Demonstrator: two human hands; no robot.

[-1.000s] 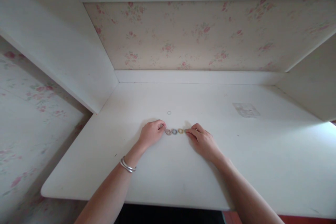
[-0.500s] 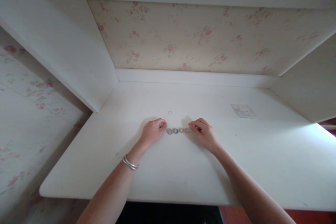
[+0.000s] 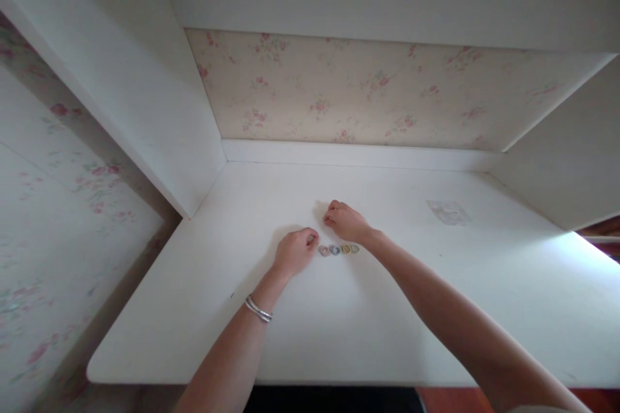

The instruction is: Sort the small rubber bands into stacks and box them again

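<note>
The left hand (image 3: 295,251) rests loosely curled on the white desk (image 3: 339,329), fingertips just left of a short row of small coloured rings (image 3: 339,250) — perhaps steadying that end. The right hand (image 3: 346,221) reaches just beyond the row, fingers pinched together; whether they grip anything cannot be told. No container shows.

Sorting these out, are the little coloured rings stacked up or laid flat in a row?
Laid flat in a row: the coloured rings lie side by side on the white desk, none stacked.
</note>
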